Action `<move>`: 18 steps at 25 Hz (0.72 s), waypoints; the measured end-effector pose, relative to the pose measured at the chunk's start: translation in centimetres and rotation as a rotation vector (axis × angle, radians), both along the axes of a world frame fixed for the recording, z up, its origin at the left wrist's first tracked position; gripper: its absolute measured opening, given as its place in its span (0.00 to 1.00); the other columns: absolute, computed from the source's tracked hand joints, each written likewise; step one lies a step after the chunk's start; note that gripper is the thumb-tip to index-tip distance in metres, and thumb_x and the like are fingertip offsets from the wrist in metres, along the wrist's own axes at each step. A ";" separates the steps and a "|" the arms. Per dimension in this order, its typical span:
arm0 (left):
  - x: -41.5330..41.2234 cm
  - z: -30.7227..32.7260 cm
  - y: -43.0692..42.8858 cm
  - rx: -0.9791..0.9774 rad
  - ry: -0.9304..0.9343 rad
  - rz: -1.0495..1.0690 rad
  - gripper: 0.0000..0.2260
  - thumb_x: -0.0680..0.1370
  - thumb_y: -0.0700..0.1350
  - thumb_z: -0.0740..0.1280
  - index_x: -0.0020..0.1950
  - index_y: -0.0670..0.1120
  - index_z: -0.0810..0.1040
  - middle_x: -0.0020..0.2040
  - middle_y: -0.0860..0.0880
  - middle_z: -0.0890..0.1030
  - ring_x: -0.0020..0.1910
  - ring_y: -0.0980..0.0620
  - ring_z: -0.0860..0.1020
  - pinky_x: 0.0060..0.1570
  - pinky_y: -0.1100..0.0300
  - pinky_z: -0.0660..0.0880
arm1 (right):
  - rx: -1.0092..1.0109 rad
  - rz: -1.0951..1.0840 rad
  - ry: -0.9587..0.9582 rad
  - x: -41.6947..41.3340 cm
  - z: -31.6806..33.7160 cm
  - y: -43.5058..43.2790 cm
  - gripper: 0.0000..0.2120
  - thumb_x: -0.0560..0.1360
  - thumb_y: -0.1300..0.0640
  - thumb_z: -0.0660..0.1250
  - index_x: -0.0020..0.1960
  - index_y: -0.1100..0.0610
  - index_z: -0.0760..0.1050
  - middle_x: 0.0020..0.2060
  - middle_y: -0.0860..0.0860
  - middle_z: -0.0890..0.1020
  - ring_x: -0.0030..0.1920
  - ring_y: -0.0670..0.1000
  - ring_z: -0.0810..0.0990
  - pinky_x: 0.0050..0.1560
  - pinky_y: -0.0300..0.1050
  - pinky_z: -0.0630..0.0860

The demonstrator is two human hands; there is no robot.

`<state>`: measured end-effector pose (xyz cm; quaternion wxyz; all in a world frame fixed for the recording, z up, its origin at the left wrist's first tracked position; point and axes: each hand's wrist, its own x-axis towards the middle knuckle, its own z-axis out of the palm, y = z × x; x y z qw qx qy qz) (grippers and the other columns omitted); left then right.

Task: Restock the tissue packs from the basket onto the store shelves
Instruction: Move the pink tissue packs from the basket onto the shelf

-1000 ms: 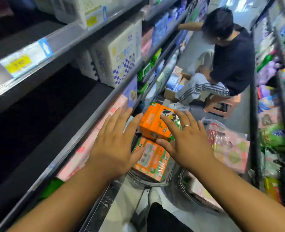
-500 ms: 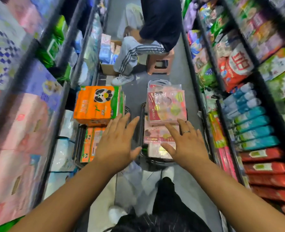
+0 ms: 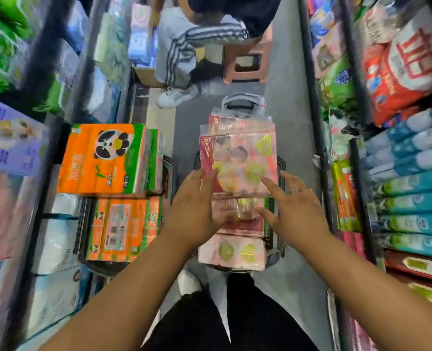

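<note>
Two dark baskets stand on the aisle floor. The right basket (image 3: 282, 168) holds a stack of pink tissue packs; the top pink pack (image 3: 240, 158) shows green hearts. My left hand (image 3: 197, 211) is at the stack's left side and my right hand (image 3: 289, 211) at its right side, fingers spread and straight, close to or touching the packs. The left basket (image 3: 81, 231) holds orange panda tissue packs, one orange pack (image 3: 103, 158) lying on top of others (image 3: 123, 228).
Stocked shelves line both sides of the narrow aisle: pale and pink packs on the left (image 3: 7, 198), teal and red packs on the right (image 3: 412, 193). A person sits on a pink stool (image 3: 247, 62) further up the aisle, beside a cardboard box (image 3: 146, 76).
My view swung from the left shelf down to the aisle floor. Both hands moved from the orange packs rightward to the two sides of the pink stack in the right basket.
</note>
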<state>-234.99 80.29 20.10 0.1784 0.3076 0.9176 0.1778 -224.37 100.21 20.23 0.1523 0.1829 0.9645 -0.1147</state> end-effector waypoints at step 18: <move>-9.7 -25.1 5.9 0.302 -0.369 0.519 0.58 0.65 0.54 0.79 0.78 0.51 0.38 0.71 0.55 0.68 0.63 0.59 0.71 0.62 0.63 0.67 | -0.463 -0.581 0.306 -9.1 -25.5 6.7 0.62 0.61 0.47 0.81 0.79 0.55 0.42 0.76 0.57 0.59 0.73 0.55 0.64 0.67 0.43 0.65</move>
